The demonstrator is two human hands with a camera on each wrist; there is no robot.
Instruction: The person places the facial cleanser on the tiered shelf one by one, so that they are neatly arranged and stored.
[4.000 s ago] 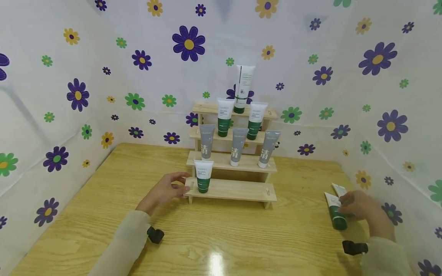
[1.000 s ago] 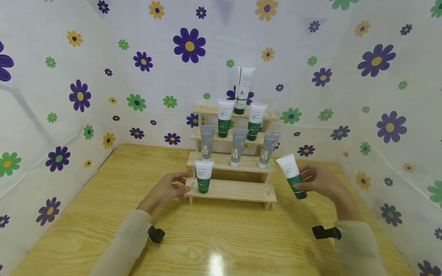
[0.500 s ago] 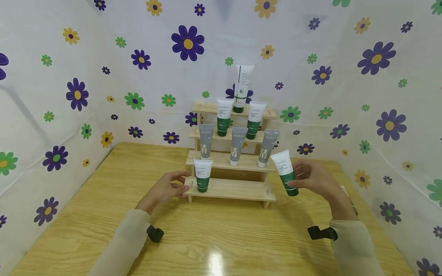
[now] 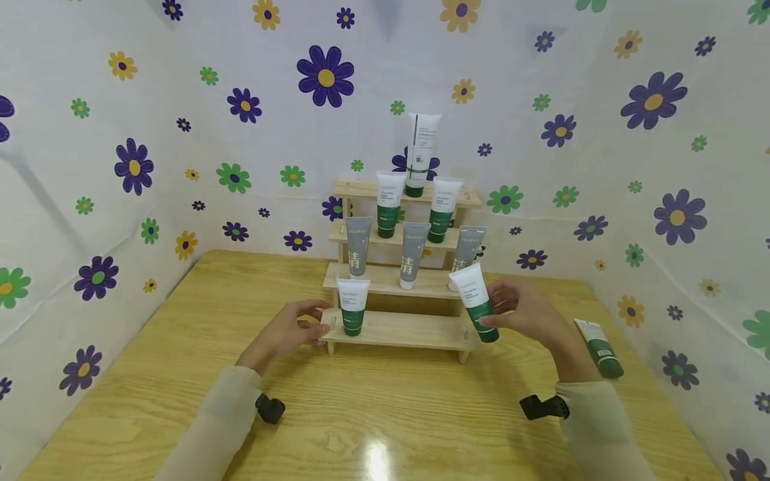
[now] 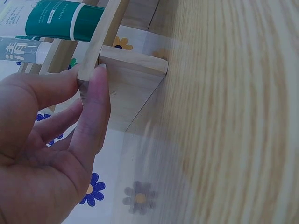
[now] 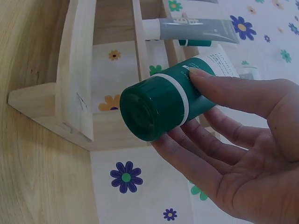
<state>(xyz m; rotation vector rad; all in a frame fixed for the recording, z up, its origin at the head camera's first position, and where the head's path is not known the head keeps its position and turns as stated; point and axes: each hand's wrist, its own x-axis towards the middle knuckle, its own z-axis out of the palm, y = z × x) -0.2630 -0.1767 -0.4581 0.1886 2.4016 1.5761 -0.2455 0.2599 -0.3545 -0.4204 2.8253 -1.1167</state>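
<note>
My right hand [image 4: 522, 314] holds a white and green squeeze tube [image 4: 476, 302] between thumb and fingers, tilted, at the right end of the bottom shelf. In the right wrist view its green cap [image 6: 145, 110] faces the camera. My left hand [image 4: 293, 329] pinches the left end of the wooden tiered stand [image 4: 409, 330]; the left wrist view has the thumb and a finger on the shelf board [image 5: 96, 51]. Another white and green tube [image 4: 352, 307] stands cap down at the left of the bottom shelf.
Three grey tubes [image 4: 414, 254] stand on the second tier. Two white and green tubes [image 4: 445, 210] are above them, and a taller white tube [image 4: 422, 155] tops the stand. One more tube [image 4: 600, 349] lies on the table [image 4: 385, 401] at right. Flowered cloth [image 4: 265, 133] surrounds the table.
My right hand picked up one of two tubes lying at the right and carried it left to the stand, recently overlapping the rightmost grey tube. The left hand stayed at the stand.
</note>
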